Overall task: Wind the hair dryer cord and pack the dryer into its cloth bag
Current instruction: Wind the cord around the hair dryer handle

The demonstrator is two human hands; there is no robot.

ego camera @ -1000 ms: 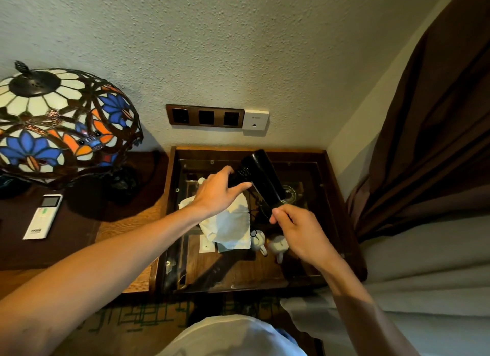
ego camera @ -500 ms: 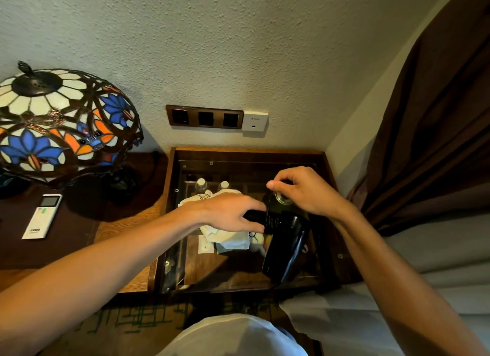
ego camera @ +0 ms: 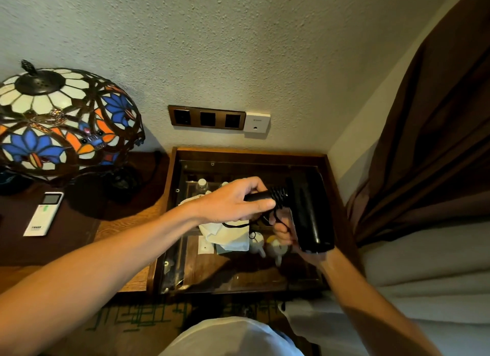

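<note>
the black hair dryer [ego camera: 309, 212] is in the middle right of the frame, held up over a glass-topped wooden case [ego camera: 334, 186]. its fat barrel points down toward the lower right, and it sits close to the case's right edge. past that edge there is only a thin gap before the brown curtain [ego camera: 424, 154] and the white bedding [ego camera: 429, 271], so there is little room on that side. there is more room to the left, where a dark wooden table [ego camera: 111, 228] holds a coloured glass lamp [ego camera: 61, 122] and a white remote [ego camera: 43, 214].

the left hand [ego camera: 233, 203] is closed around the dryer's handle, with the thumb along the front. turns of the black cord [ego camera: 278, 195] are wrapped on the handle just beside the fingers. the right hand [ego camera: 285, 229] is under the barrel, mostly hidden, with its fingers curled on a loose bit of cord.

the white cloth bag [ego camera: 228, 235] lies crumpled on the glass, just below the left hand. under the glass, inside the case, are small bottles with white caps [ego camera: 202, 183] at the back and white cups [ego camera: 258, 245] nearer the front.
</note>
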